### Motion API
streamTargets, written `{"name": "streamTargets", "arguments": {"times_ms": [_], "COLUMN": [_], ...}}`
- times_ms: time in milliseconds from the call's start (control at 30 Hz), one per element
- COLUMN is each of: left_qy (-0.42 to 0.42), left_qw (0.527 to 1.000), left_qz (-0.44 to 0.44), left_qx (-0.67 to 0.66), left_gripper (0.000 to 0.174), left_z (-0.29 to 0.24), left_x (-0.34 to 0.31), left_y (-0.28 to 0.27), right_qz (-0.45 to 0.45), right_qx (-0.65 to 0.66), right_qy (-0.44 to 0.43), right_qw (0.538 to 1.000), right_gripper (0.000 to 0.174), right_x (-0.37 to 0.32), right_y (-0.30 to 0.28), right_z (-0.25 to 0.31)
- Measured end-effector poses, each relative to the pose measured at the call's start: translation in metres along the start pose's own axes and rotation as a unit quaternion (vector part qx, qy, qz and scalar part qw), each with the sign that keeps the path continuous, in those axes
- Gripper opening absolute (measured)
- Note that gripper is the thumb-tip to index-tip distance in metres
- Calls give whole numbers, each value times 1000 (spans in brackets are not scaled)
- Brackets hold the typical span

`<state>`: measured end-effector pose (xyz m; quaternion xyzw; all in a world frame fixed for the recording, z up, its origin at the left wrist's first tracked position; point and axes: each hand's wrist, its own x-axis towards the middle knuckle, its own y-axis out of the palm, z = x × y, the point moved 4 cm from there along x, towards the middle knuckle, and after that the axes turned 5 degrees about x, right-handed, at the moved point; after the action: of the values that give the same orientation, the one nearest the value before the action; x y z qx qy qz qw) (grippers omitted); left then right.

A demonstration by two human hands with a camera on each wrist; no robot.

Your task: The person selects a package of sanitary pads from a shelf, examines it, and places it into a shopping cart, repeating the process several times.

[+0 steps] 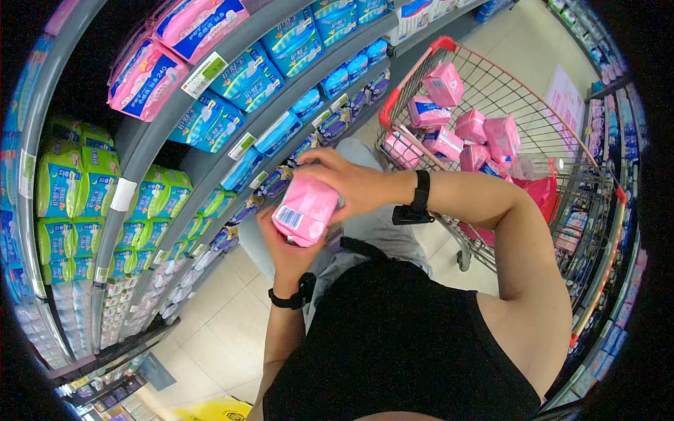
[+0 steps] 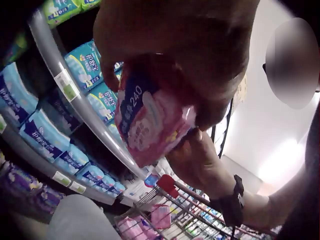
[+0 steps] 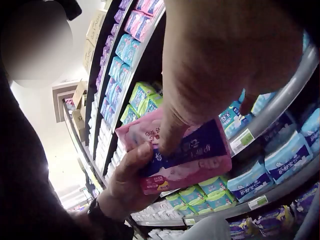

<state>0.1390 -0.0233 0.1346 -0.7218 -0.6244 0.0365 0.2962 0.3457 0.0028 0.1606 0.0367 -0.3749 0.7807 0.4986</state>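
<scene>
Both hands hold a pink pack of sanitary pads [image 1: 307, 208] in front of the body, close to the shelf. My left hand [image 1: 288, 245] grips it from below and the side; in the right wrist view its thumb [image 3: 139, 156] lies on the printed face. From the other side my right hand [image 1: 354, 184] holds the pack, its fingers over the top end. In the left wrist view the pack's side [image 2: 155, 120] shows a blue band marked 240. The palms are partly hidden behind the pack.
A wire shopping cart [image 1: 554, 130] with a red rim stands at the right, holding several pink packs [image 1: 444, 84]. Shelves at the left carry pink packs [image 1: 147, 81], blue packs [image 1: 249, 77] and green packs [image 1: 63, 182]. A yellow floor sign [image 1: 214, 409] lies at the bottom.
</scene>
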Motion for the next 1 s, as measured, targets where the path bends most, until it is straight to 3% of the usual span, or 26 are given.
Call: {"name": "streamTargets", "arguments": {"times_ms": [133,200,400,433,500,667,867,1000], "left_qy": [-7,23,100,114,138,176,136,122], "left_qw": [993,990,970,966,961,957,979,989], "left_qz": [-111,-137,-184,-190,-163,-123,-21,-35], "left_qx": [-29,31,127,130,177,196,153,80], "left_gripper": [92,92,92,92,91,99,90,71], "left_z": [-2,-6,-17,-20,-26,-28,-36,-27], "left_x": [-3,-2,-8,-8,-10,-7,-7,-13], "left_y": [-3,-3,19,24,28,34,26,17], "right_qz": [13,39,-15,-19,-29,-68,-84,-76], "right_qx": [72,147,97,135,210,180,219,195], "right_qy": [59,71,45,53,70,54,57,46], "right_qw": [996,986,994,989,975,980,970,977], "right_gripper": [115,121,141,140,139,129,129,130], "right_x": [1,-1,-4,-5,-3,-2,-2,-4], "right_y": [-2,5,14,13,11,6,8,7], "right_z": [-10,-14,-1,-1,2,-4,-9,-10]}}
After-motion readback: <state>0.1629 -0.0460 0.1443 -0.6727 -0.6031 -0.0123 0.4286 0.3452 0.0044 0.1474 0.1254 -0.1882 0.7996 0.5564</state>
